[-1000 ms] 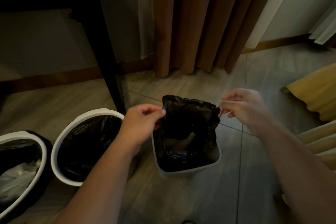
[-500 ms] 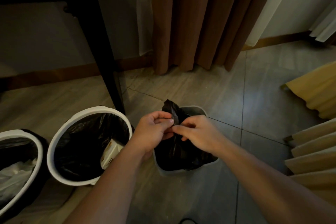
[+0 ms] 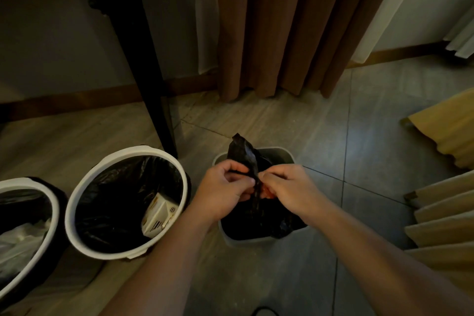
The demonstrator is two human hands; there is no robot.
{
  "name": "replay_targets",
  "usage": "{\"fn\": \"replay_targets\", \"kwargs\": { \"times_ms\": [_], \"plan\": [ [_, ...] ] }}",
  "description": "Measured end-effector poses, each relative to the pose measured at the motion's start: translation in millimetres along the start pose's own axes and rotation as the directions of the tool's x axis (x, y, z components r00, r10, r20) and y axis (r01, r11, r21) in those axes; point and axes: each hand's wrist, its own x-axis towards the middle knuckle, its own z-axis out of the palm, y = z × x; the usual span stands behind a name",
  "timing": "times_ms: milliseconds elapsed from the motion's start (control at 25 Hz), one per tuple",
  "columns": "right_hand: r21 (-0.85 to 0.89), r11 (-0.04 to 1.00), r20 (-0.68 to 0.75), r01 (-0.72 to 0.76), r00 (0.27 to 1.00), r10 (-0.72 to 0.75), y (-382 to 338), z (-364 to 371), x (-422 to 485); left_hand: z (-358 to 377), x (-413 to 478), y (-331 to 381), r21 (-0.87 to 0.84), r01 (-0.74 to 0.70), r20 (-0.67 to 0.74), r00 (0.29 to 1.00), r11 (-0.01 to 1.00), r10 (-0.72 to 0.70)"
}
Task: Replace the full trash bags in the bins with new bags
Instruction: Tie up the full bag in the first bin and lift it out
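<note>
A small grey square bin [image 3: 282,155] stands on the floor at the centre. Its black trash bag [image 3: 243,154] is gathered to a neck above the rim. My left hand [image 3: 225,187] and my right hand [image 3: 284,185] meet over the bin, and both pinch the bunched top of the bag. A round white bin [image 3: 84,187] with a black liner stands to the left and holds a white carton [image 3: 159,213]. A second round white bin [image 3: 51,202] at the far left edge holds pale crumpled waste.
A black table leg [image 3: 151,95] stands just behind the round bin. Brown curtains [image 3: 282,25] hang at the back. Yellow fabric [image 3: 446,133] and folded beige panels [image 3: 443,215] lie at the right. Tiled floor [image 3: 346,136] lies around the square bin.
My hands held the bag mouth wide apart a second ago. They came together and bunched the bag top into a neck. The view shifted slightly.
</note>
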Motion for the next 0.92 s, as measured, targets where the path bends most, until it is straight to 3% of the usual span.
{"fn": "replay_targets", "kwargs": {
  "times_ms": [120, 280, 560, 800, 920],
  "plan": [
    [0.138, 0.986, 0.042, -0.088, 0.996, 0.083, 2.4, -3.2, 0.6, 4.7, 0.7, -8.9, 0.066, -0.018, 0.016, 1.0, 0.998, 0.017],
    [0.214, 0.971, -0.026, -0.108, 0.993, 0.117, 5.3, -6.4, 1.1, 12.3, 4.1, -14.7, 0.159, -0.018, -0.065, 0.997, 0.987, 0.029],
    [0.247, 0.965, -0.047, -0.083, 0.994, 0.098, 3.6, -8.6, 1.8, 16.4, 0.9, -19.4, -0.191, 0.06, 0.015, 0.998, 0.98, -0.058],
    [0.581, 0.8, 0.0, -0.148, 0.983, 0.182, 7.4, -20.5, 4.9, 16.7, 7.6, -12.0, -0.3, 0.069, -0.076, 0.992, 0.952, -0.096],
    [0.604, 0.78, 0.029, -0.164, 0.982, 0.184, 10.1, -22.8, 5.6, 21.9, 9.5, -12.1, -0.179, 0.018, -0.071, 0.997, 0.984, -0.031]
  ]
}}
